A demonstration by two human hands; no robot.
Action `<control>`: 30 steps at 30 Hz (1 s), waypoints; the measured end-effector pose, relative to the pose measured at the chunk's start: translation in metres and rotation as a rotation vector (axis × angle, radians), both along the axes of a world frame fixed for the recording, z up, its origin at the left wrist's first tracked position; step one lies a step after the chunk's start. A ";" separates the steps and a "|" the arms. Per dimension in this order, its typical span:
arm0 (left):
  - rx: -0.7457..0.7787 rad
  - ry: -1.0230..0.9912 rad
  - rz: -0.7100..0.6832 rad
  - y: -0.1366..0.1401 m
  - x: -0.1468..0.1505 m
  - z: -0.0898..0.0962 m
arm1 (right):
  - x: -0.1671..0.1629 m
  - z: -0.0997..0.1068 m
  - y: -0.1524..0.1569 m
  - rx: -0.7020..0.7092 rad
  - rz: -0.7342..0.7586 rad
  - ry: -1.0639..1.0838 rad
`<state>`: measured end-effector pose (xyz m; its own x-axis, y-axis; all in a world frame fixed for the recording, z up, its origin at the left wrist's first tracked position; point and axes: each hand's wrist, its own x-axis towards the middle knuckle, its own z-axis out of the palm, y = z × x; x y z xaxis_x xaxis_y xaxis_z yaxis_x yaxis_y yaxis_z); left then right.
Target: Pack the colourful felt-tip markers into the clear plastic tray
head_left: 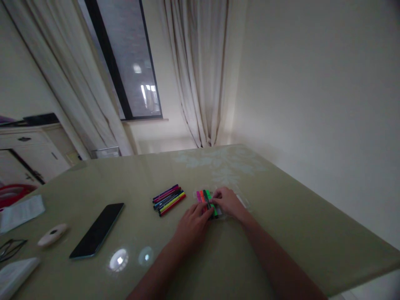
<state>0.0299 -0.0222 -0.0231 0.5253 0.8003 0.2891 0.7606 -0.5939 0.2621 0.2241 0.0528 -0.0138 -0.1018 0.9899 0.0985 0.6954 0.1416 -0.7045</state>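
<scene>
- Left hand (191,223) lies fingers-down on the bench (281,216), fingertips touching the near end of a clear pouch of coloured markers (208,202).
- Right hand (229,202) rests on the pouch's right side, fingers curled onto the green marker; true pinch: cannot tell.
- Loose marker bundle (168,199) just left of the pouch.
- Dark phone (97,230) farther left.

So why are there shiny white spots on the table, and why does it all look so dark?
Head view: the spots are lights mirrored in the glossy table; the room is dim, so the hands and pens look grainy and soft; the wide lens tilts the window.
</scene>
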 end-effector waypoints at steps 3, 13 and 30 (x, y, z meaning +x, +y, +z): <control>0.028 0.011 -0.012 0.000 0.000 -0.002 | -0.001 0.000 -0.002 -0.030 -0.007 0.029; -0.022 -0.061 -0.043 -0.002 -0.002 0.003 | -0.006 0.004 -0.007 -0.011 -0.032 -0.151; -0.077 0.002 0.533 0.025 -0.060 0.016 | -0.011 0.011 -0.013 0.084 0.058 -0.059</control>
<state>-0.0303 0.0027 -0.0071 0.0411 0.9750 0.2183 0.9518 -0.1047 0.2884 0.2134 0.0403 -0.0031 -0.1663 0.9709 0.1726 0.7243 0.2390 -0.6468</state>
